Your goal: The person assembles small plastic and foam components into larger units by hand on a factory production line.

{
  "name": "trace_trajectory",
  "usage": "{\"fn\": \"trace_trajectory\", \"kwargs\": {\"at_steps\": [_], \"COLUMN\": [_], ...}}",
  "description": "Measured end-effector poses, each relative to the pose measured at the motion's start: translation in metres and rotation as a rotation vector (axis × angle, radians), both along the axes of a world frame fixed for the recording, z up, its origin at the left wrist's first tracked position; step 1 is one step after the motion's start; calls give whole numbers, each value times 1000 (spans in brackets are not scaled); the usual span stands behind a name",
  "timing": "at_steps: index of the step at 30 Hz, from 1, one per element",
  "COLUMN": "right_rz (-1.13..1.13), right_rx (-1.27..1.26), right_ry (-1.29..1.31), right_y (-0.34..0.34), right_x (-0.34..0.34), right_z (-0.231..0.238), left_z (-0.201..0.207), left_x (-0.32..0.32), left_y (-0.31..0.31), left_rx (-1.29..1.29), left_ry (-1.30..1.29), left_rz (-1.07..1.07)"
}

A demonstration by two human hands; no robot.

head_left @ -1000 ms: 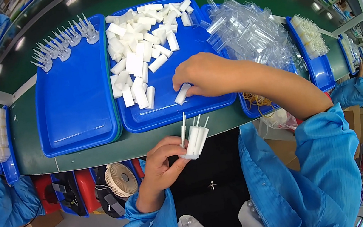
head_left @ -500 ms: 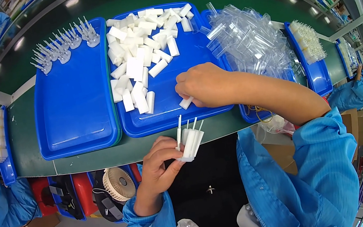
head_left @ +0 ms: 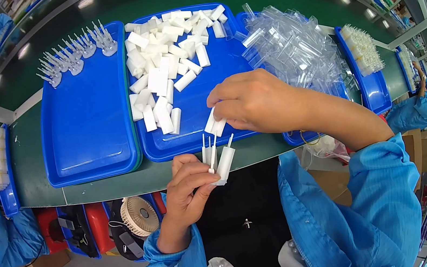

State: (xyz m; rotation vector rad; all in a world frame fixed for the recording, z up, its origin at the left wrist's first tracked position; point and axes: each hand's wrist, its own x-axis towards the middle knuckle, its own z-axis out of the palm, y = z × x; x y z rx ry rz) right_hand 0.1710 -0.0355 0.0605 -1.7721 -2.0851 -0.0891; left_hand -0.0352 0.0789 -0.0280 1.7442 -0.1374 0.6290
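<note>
My left hand [head_left: 187, 187] pinches the bottom of a pronged plastic holder [head_left: 221, 182] just off the table's near edge. Thin white prongs rise from it, and white blocks [head_left: 226, 161] sit around some of them. My right hand [head_left: 259, 100] grips another white block [head_left: 215, 124] between thumb and fingers. Its lower end is at the tip of a bare prong; whether the prong has entered it, I cannot tell. Beyond my hands, many similar white blocks [head_left: 162, 78] lie heaped in the middle blue tray [head_left: 190, 143].
On the left, a blue tray [head_left: 87, 129] carries several pronged holders [head_left: 71, 59] along its far edge. Clear plastic sleeves [head_left: 297, 48] pile up at the right. A tray of pronged pieces [head_left: 361, 50] stands farther right. A fan [head_left: 139, 216] is below the table at left.
My right hand has brought its white block from over the middle tray down to the holder's prong. The holder has turned in my left hand and risen slightly.
</note>
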Motion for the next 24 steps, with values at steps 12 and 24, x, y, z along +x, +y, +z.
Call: {"fn": "trace_trajectory", "kwargs": {"at_steps": [12,24], "right_rz": [40,0], "right_rx": [-22,-16], "right_ry": [199,333], "right_y": [-10,-19], "right_x": [-4,-26], "right_z": [7,5], "left_z": [0,2], "left_x": [2,6], "left_y": [-3,-4], "left_rx": [-10,-16], "left_ry": [-17,-19], "left_rz": [-2,-14]}}
